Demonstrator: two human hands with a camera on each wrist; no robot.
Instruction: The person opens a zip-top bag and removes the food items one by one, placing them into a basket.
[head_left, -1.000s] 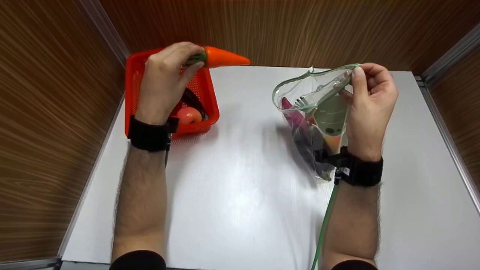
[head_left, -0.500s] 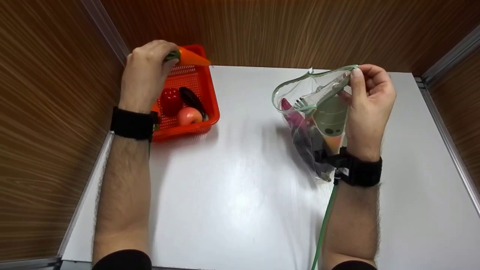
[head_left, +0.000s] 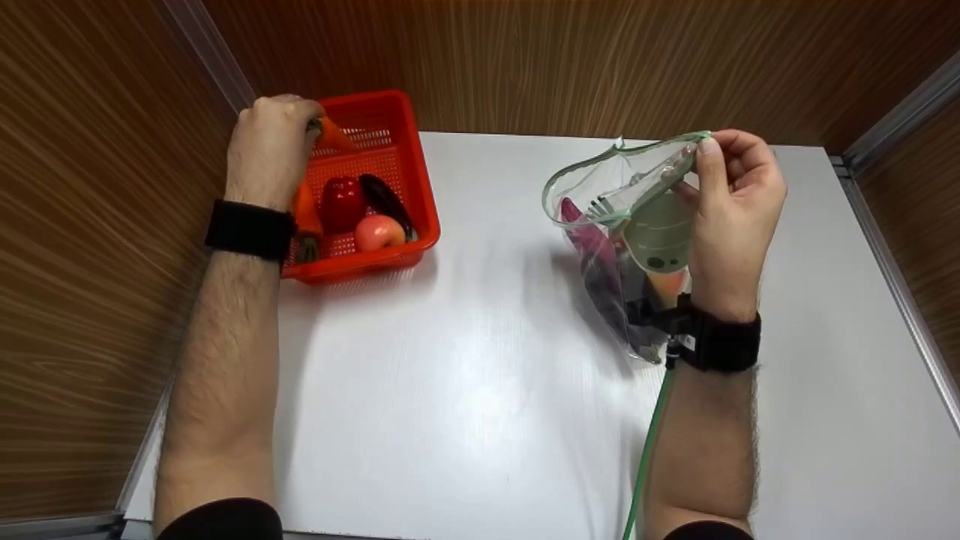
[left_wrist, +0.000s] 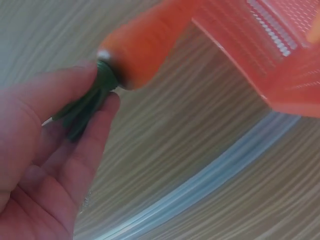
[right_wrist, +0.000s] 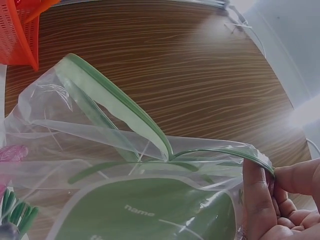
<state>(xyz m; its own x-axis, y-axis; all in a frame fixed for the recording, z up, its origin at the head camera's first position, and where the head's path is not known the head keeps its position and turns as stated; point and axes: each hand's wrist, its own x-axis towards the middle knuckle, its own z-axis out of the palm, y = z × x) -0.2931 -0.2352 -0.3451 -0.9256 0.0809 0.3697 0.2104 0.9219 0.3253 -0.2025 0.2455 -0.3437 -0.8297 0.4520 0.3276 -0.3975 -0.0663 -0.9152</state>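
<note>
My left hand [head_left: 266,154] is at the back left of the red basket [head_left: 422,180]. Thumb and fingers pinch the green stem of an orange carrot [left_wrist: 150,40], whose tip points over the basket. On the right, my right hand [head_left: 739,217] pinches the green-edged rim of a clear zip bag [right_wrist: 145,210] with its mouth spread wide. Inside the bag show a pink-purple piece [head_left: 589,232], dark purple shapes below it, and green stem ends [right_wrist: 20,212]. A green printed panel marks the bag's front.
In the basket lie a red bell pepper [head_left: 343,204], a dark eggplant [head_left: 384,201], a pinkish apple [head_left: 379,233] and another carrot [head_left: 306,214]. Wood-grain walls [head_left: 510,67] enclose the white table [head_left: 450,390]. A green cable [head_left: 649,457] runs along the right forearm.
My left hand has moved left and slightly down with the carrot, from beyond the basket's right side to its back left. The right hand has shifted slightly left, still holding the bag's rim.
</note>
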